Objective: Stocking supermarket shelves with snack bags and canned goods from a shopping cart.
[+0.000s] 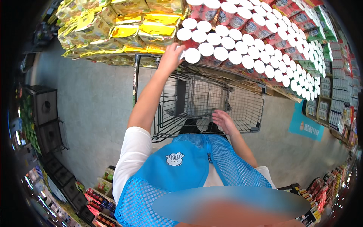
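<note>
My left hand (pixel 171 58) reaches forward to the near left corner of a can display. Its fingers are around a white-lidded can (pixel 181 52), mostly hidden by the hand. Beside it stand rows of red cans with white lids (pixel 227 43). A wire shopping cart (pixel 262 99) stands sideways between me and the display, under my left forearm. Over the cart's near side hovers my right hand (pixel 224 120), fingers loosely spread and holding nothing.
Yellow-and-green bags (pixel 124 31) are stacked left of the cans. Green packs (pixel 323 25) stand farther right, near a shelf rack (pixel 337 85). Dark crates (pixel 46 106) line the left side. A blue floor sticker (pixel 306 124) bears writing. Goods also stand behind me on both sides.
</note>
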Motion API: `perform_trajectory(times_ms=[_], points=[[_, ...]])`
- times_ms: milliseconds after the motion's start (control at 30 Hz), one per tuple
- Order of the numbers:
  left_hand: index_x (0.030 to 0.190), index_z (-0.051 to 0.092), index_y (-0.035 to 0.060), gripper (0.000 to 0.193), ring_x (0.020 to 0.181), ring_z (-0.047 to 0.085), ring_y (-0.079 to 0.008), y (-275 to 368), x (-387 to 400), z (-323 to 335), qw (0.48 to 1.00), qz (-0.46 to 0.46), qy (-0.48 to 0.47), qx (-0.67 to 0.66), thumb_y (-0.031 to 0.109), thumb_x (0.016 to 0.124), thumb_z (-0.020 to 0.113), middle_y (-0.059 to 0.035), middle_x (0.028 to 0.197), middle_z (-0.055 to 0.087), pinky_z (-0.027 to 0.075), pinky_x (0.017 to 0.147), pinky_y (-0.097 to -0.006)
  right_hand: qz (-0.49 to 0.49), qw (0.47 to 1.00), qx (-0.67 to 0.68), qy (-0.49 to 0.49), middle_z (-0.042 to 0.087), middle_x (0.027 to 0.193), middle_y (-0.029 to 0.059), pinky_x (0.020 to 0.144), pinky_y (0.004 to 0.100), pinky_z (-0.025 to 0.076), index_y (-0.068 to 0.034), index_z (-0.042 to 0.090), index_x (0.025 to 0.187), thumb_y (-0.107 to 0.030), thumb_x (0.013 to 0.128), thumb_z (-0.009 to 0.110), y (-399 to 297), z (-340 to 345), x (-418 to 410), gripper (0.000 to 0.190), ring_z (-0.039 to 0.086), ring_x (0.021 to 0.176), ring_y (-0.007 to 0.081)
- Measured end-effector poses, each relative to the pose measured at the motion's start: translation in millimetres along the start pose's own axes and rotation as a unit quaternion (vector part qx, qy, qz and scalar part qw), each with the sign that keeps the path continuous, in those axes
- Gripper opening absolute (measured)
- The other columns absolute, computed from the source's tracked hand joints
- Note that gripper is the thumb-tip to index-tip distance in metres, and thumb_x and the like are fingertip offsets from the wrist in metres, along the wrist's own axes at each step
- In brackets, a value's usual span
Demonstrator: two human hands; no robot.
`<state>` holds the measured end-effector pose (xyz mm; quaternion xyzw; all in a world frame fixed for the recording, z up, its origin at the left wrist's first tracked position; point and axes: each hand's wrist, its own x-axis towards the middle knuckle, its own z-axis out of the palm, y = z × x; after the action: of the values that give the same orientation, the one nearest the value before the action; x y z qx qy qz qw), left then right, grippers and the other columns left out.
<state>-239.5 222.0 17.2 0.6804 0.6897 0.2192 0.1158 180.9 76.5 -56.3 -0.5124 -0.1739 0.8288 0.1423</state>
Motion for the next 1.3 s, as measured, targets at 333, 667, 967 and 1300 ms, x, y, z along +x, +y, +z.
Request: perform_trajectory(times_ms=[333,667,967,1300], points=[[0.138,0.061,0.0164,0.052,0.126,0.054,-0.0337,11.7,14.8,22.4,0.977,0.02,0.098,0.188,0.012,0.086,0.067,-0.0149,0.131,0.057,0.049,0.099,-0.051,-0.025,0.997,0.036,0.067,0.067,0.129,0.0149,0.098,0.0401,0.055,-0.004,0.054,0.142,-0.025,0.106,0.056,2.9,-23.9,-20.9,0.042,0.065,0.117,0.0246],[0.157,0.044,0.0231,0.07,0.152,0.034,-0.0337,26.4,-11.2,39.4,0.98,0.044,0.026,0.195,0.043,0.094,0.068,-0.0091,0.164,0.039,0.028,0.122,-0.0571,-0.165,0.814,-0.515,0.211,0.075,0.105,0.019,0.087,0.0456,0.057,0.0,0.068,0.121,-0.042,0.097,0.063,54.5,-54.4,-15.4,0.049,0.072,0.097,0.037],[0.157,0.043,0.0234,0.07,0.153,0.031,-0.0317,36.2,-10.9,32.9,0.976,0.024,-0.008,0.218,0.04,0.093,0.069,-0.0077,0.164,0.037,0.028,0.122,-0.0584,-0.088,0.598,-0.779,0.166,0.074,0.114,0.0132,0.102,0.0473,0.046,-0.009,0.076,0.109,-0.046,0.106,0.043,64.1,-49.1,-48.9,0.05,0.065,0.116,0.0311],[0.159,0.035,0.0338,0.077,0.153,0.031,-0.0323,61.7,-9.8,21.7,0.964,-0.032,-0.087,0.249,0.039,0.091,0.071,-0.0076,0.165,0.035,0.035,0.115,-0.0672,-0.093,0.577,-0.801,0.131,0.075,0.11,0.0138,0.098,0.0478,0.047,-0.008,0.078,0.106,-0.048,0.108,0.037,71.5,-57.5,-56.6,0.057,0.067,0.109,0.0331]])
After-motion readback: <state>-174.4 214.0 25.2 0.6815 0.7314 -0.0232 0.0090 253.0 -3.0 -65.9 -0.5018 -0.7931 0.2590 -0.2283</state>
